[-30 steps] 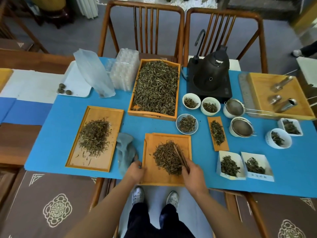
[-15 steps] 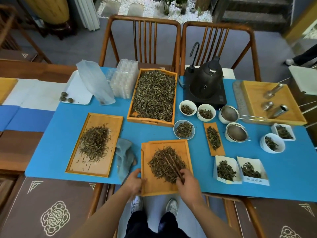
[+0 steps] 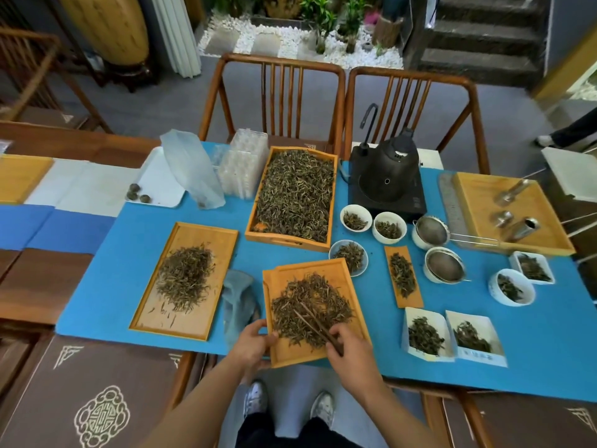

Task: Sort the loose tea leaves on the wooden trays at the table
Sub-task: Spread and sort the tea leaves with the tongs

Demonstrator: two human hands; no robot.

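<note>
Faintly, white box [image 3: 480, 354] label print stays unreadable.

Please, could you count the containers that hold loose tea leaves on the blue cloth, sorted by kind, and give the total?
Wooden trays with tea: 4
Round white ceramic bowls with tea: 4
White square paper or ceramic dishes with tea: 3
Total: 11
</note>
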